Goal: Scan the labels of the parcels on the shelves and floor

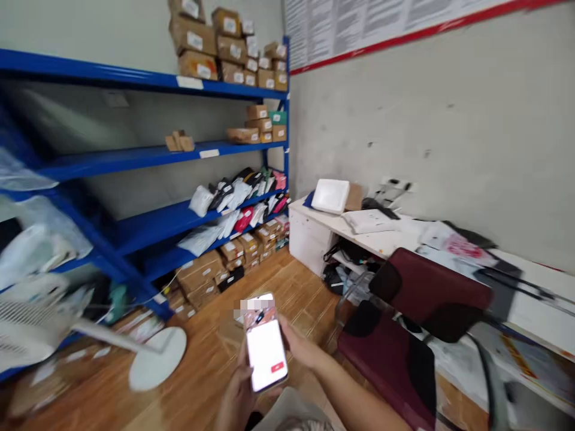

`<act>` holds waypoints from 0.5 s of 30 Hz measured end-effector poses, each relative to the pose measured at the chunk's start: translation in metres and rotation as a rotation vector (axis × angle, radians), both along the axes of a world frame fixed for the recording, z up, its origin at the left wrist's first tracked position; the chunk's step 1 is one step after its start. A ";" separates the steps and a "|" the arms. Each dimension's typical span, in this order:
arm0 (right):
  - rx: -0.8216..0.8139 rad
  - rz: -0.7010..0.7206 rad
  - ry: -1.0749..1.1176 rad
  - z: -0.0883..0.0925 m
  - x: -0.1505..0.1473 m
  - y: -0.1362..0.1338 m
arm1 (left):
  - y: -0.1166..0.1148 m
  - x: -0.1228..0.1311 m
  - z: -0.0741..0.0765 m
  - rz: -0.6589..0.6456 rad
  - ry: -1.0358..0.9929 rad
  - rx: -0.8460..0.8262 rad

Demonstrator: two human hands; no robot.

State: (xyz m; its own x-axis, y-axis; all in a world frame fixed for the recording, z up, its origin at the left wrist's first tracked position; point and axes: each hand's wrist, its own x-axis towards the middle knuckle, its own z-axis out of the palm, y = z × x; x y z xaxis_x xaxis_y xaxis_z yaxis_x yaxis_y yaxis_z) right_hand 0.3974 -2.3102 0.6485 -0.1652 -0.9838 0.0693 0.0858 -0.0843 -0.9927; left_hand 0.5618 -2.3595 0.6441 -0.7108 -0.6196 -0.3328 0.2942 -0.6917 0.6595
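You've got a grey wall (pixel 485 120) across the upper right, a red-edged printed board (pixel 359 30) along its top. Blue shelves (pixel 153 230) fill your left side. Floor (pixel 202 353) is brown, wood-look. White desk (pixel 305 239) runs along the wall at right, dark red chair (pixel 442 287) beside it, lower right. White fan (pixel 157 362), lower left.

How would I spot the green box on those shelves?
Start at the big blue shelving unit. On its second shelf from the top, at the right-hand end, the green box sits on a brown box. Its green colour sets it apart from its brown neighbours.
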 end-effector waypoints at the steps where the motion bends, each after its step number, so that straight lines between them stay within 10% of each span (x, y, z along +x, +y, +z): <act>1: -0.015 0.002 -0.003 0.006 -0.006 -0.005 | -0.001 -0.005 0.002 0.041 0.010 -0.016; 9: 0.032 0.008 -0.075 0.019 -0.010 -0.060 | -0.068 -0.020 0.022 0.002 0.047 -0.072; 15: 0.208 -0.150 -0.260 -0.005 0.006 -0.123 | -0.131 -0.030 0.006 0.053 0.221 -0.088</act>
